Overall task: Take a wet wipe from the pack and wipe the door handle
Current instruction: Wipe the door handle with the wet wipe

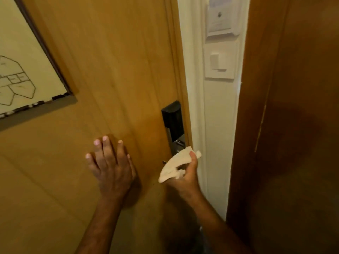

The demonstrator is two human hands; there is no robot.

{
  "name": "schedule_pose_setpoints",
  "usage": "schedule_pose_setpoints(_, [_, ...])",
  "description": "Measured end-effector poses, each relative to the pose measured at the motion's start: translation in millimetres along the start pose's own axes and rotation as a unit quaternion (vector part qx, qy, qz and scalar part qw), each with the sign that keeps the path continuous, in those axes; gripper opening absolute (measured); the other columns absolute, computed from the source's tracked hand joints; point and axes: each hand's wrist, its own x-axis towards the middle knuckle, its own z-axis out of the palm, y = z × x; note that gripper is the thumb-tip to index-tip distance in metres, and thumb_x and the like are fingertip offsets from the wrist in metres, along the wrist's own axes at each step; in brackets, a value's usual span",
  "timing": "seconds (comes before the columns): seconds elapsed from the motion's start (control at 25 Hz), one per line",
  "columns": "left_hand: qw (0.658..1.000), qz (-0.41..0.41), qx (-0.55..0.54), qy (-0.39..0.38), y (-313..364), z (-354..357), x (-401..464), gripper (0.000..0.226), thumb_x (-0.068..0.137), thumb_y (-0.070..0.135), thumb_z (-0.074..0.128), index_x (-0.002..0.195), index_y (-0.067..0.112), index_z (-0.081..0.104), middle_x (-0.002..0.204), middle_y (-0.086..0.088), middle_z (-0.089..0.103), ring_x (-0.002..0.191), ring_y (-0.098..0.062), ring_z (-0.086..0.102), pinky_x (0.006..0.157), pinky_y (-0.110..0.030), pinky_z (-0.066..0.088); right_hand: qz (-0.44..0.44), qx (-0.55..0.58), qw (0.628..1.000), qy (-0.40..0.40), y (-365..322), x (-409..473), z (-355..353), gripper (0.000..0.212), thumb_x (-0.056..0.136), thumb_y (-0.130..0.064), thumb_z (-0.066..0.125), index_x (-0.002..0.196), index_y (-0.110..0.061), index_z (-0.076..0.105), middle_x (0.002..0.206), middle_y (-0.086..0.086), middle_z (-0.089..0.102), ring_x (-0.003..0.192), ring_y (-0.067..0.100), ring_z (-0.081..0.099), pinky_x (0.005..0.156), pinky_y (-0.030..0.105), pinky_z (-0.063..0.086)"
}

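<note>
My right hand [187, 176] is shut on a white wet wipe [174, 165], pressed over the door handle just below the black and silver lock plate [174, 125]. The wipe and hand hide almost all of the handle; only a small metal tip [163, 162] shows at the wipe's left edge. My left hand [110, 165] lies flat on the wooden door [113, 70], fingers spread, to the left of the lock. The wipe pack is not in view.
A framed floor plan [23, 70] hangs on the door at upper left. Right of the door, on the white frame strip, are a light switch [219, 62] and a card holder [220, 21]. A dark wooden panel [293, 125] fills the right side.
</note>
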Motion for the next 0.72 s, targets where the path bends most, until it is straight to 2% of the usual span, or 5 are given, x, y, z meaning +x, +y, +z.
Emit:
schedule_pose_setpoints(0.08, [0.999, 0.014, 0.025, 0.021, -3.3, 10.8, -4.6, 0.055, 0.092, 0.021, 0.060, 0.142, 0.000, 0.051, 0.155, -0.034, 0.035, 0.151, -0.048, 0.019, 0.124, -0.062, 0.006, 0.024, -0.085, 0.996, 0.012, 16.4, 4.9, 43.5, 0.123, 0.072, -0.049, 0.078, 0.150, -0.040, -0.018, 0.152, -0.007, 0.018, 0.134, 0.015, 0.033, 0.103, 0.033, 0.041])
schedule_pose_setpoints(0.16, [0.998, 0.007, 0.055, 0.029, 0.7, 21.6, -7.4, 0.064, 0.094, 0.025, 0.057, 0.150, -0.002, 0.043, 0.159, -0.032, 0.029, 0.157, -0.045, 0.008, 0.124, -0.062, 0.000, 0.003, -0.133, 0.986, 0.102, 20.7, 22.7, 67.6, 0.104, 0.083, -0.061, 0.056, 0.143, -0.047, -0.029, 0.163, -0.002, 0.004, 0.142, 0.025, 0.031, 0.105, 0.036, 0.043])
schedule_pose_setpoints(0.32, [0.996, 0.003, 0.082, 0.034, 2.4, 36.8, -4.8, 0.076, 0.098, 0.033, 0.051, 0.158, -0.005, 0.025, 0.170, -0.029, 0.000, 0.157, -0.045, -0.007, 0.123, -0.064, -0.007, -0.073, -0.125, 0.972, 0.188, 4.8, 99.4, 34.4, 0.061, 0.100, -0.030, 0.047, 0.150, -0.038, 0.014, 0.163, 0.003, 0.016, 0.145, 0.030, 0.029, 0.106, 0.044, 0.043])
schedule_pose_setpoints(0.48, [0.996, -0.005, 0.078, 0.037, 4.8, 44.1, -5.3, 0.078, 0.098, 0.036, 0.050, 0.158, -0.007, 0.023, 0.169, -0.030, -0.007, 0.157, -0.046, -0.010, 0.123, -0.063, -0.008, 0.046, -0.020, 0.980, 0.193, 1.0, 117.7, 22.3, 0.060, 0.102, -0.028, 0.043, 0.154, -0.028, 0.012, 0.158, 0.008, 0.029, 0.137, 0.033, 0.041, 0.100, 0.042, 0.046])
schedule_pose_setpoints(0.72, [0.994, -0.002, 0.102, 0.041, 5.3, 48.2, -9.9, 0.079, 0.098, 0.038, 0.049, 0.158, -0.007, 0.024, 0.168, -0.033, -0.001, 0.156, -0.049, -0.005, 0.124, -0.063, -0.006, -0.123, -0.309, 0.916, 0.225, 47.8, 24.6, 107.4, 0.053, 0.105, -0.032, 0.028, 0.152, -0.008, 0.028, 0.161, 0.018, 0.019, 0.147, 0.036, 0.025, 0.120, 0.046, 0.023])
